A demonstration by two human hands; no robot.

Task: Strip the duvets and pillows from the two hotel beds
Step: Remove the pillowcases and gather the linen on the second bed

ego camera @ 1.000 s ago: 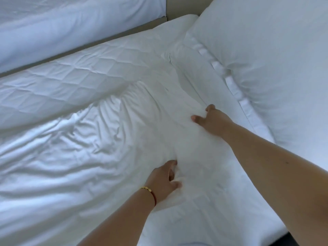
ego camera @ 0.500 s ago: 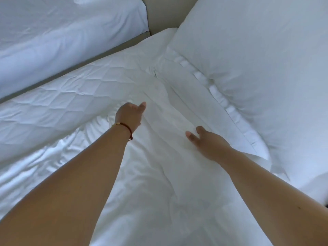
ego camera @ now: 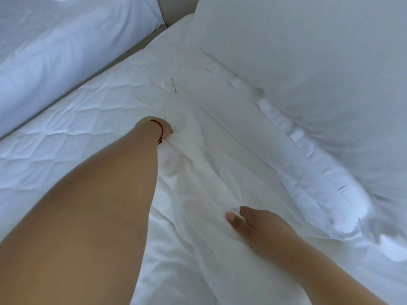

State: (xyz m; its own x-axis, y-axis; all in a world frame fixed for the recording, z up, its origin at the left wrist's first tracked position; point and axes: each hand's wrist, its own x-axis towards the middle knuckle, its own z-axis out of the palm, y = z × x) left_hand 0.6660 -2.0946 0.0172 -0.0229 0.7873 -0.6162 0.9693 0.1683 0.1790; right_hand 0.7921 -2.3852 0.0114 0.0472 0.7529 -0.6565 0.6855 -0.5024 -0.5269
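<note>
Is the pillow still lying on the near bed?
Yes, the pillow lies at the head of the near bed, beyond the right hand gripping the duvet.

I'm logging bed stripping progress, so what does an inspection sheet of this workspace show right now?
Surface: quilted mattress pad bared on the far side of the near bed.
Job's things: white duvet rumpled, partly pulled back; pillow at the head, on the bed.
Clutter: nothing seen.
Hands: left hand grips a duvet fold, mostly hidden by the forearm; right hand pinches the duvet nearer the camera.
Cables: nothing seen.
Surroundings: second bed in white bedding across a narrow gap.
</note>
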